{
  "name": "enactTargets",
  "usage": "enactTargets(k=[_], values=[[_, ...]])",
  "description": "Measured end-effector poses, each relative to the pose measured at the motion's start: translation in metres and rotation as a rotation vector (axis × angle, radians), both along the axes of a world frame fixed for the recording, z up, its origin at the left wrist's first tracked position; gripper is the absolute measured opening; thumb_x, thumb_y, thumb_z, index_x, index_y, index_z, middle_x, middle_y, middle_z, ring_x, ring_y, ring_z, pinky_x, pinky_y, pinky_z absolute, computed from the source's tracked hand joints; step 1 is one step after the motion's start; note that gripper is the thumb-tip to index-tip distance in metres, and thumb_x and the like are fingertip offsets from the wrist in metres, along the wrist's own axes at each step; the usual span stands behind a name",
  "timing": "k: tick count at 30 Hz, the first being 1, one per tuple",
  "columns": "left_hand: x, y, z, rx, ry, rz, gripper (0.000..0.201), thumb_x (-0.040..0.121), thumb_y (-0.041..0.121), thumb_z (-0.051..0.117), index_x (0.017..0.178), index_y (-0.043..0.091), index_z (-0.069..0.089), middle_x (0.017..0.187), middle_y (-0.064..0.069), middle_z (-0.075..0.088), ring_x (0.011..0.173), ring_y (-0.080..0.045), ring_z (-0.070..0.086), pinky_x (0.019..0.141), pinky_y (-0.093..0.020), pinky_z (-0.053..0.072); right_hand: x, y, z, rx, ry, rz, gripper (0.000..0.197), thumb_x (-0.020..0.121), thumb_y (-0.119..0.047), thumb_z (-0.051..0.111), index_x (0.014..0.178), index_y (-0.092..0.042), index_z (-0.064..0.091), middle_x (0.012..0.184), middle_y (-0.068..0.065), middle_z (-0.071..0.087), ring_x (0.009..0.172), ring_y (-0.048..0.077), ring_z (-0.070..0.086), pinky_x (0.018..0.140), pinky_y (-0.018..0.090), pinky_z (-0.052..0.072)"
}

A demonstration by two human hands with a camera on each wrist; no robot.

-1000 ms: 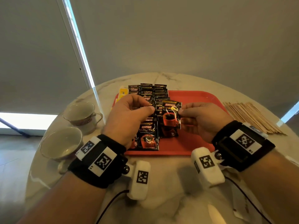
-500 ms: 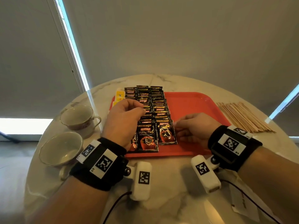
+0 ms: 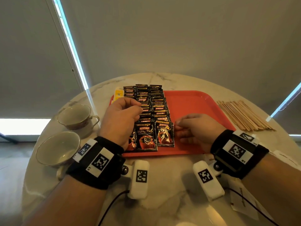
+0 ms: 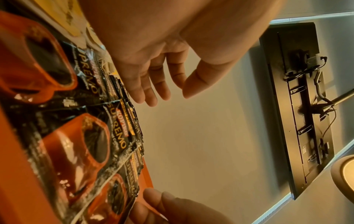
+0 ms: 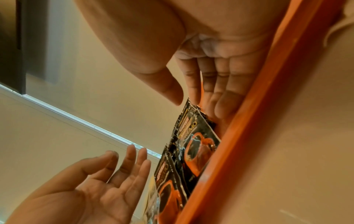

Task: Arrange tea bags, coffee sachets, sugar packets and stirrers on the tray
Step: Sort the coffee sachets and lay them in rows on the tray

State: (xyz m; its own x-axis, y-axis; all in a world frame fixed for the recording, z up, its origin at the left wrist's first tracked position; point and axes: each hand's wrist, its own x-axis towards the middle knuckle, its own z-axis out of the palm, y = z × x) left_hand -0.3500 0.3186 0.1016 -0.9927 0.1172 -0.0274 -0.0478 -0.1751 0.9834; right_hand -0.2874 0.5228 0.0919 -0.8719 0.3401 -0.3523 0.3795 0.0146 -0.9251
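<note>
A red tray (image 3: pixel 195 105) holds three overlapping columns of black coffee sachets (image 3: pixel 145 101) on its left half. The nearest sachet of the right column (image 3: pixel 164 136) lies flat near the tray's front edge. My right hand (image 3: pixel 178 128) rests on the tray beside that sachet's right edge; in the right wrist view its straight fingers (image 5: pixel 222 106) touch the sachet (image 5: pixel 199 145) and the thumb stands apart. My left hand (image 3: pixel 140 107) hovers over the middle column, and the left wrist view shows its fingers (image 4: pixel 151 97) relaxed and holding nothing. A yellow packet (image 3: pixel 118 93) lies at the tray's back left.
A spread of wooden stirrers (image 3: pixel 242 115) lies on the marble table right of the tray. Two cups (image 3: pixel 75 116) (image 3: pixel 57 149) stand to the left. The tray's right half is bare red. White paper (image 3: pixel 244 201) lies near my right forearm.
Both hands held one sachet up above the tray a second ago. It now lies flat at the front of the right column; the left hand let go and the right lowered beside it.
</note>
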Motion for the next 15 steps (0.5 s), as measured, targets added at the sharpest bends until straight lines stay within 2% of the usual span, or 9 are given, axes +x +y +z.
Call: enactTargets(k=[2, 5, 9, 13, 15], values=[[-0.0007, 0.0001, -0.0011, 0.002, -0.002, 0.0, 0.019, 0.091, -0.003, 0.07, 0.092, 0.016, 0.071, 0.104, -0.001, 0.077, 0.093, -0.014, 0.076, 0.064, -0.02, 0.057, -0.0004, 0.0013, 0.0, -0.001, 0.012, -0.019, 0.005, 0.096, -0.008, 0.064, 0.098, -0.005, 0.068, 0.088, 0.013, 0.069, 0.07, 0.02, 0.063, 0.06, 0.032, 0.054], [-0.0021, 0.0007, -0.0032, -0.014, 0.009, -0.003, 0.019, 0.091, -0.004, 0.07, 0.091, 0.015, 0.07, 0.109, -0.003, 0.076, 0.099, -0.017, 0.074, 0.074, -0.025, 0.058, -0.0002, 0.0039, 0.0002, 0.014, -0.01, -0.012, 0.009, 0.094, -0.012, 0.069, 0.095, -0.003, 0.07, 0.078, 0.01, 0.065, 0.059, 0.016, 0.06, 0.056, 0.03, 0.053], [-0.0038, -0.0004, -0.0035, -0.008, 0.024, -0.016, 0.023, 0.089, -0.005, 0.07, 0.087, 0.017, 0.069, 0.112, -0.006, 0.074, 0.107, -0.023, 0.072, 0.084, -0.031, 0.059, -0.0018, 0.0053, 0.0022, 0.036, -0.05, 0.002, 0.012, 0.092, -0.014, 0.071, 0.095, -0.002, 0.073, 0.077, 0.009, 0.065, 0.062, 0.018, 0.059, 0.055, 0.03, 0.052], [-0.0043, -0.0008, -0.0034, 0.01, 0.023, -0.026, 0.022, 0.089, -0.005, 0.07, 0.087, 0.016, 0.069, 0.12, -0.01, 0.073, 0.111, -0.026, 0.071, 0.084, -0.032, 0.059, -0.0049, -0.0006, 0.0057, 0.068, -0.061, 0.042, 0.016, 0.09, -0.021, 0.073, 0.094, -0.005, 0.072, 0.082, 0.012, 0.065, 0.074, 0.029, 0.056, 0.066, 0.038, 0.048], [-0.004, -0.0013, -0.0033, 0.023, 0.018, -0.034, 0.022, 0.089, -0.006, 0.069, 0.087, 0.017, 0.068, 0.12, -0.01, 0.073, 0.111, -0.026, 0.072, 0.081, -0.03, 0.058, -0.0056, -0.0007, 0.0033, 0.057, -0.033, 0.029, 0.016, 0.093, -0.018, 0.069, 0.097, -0.003, 0.072, 0.083, 0.012, 0.066, 0.076, 0.028, 0.057, 0.065, 0.038, 0.05]])
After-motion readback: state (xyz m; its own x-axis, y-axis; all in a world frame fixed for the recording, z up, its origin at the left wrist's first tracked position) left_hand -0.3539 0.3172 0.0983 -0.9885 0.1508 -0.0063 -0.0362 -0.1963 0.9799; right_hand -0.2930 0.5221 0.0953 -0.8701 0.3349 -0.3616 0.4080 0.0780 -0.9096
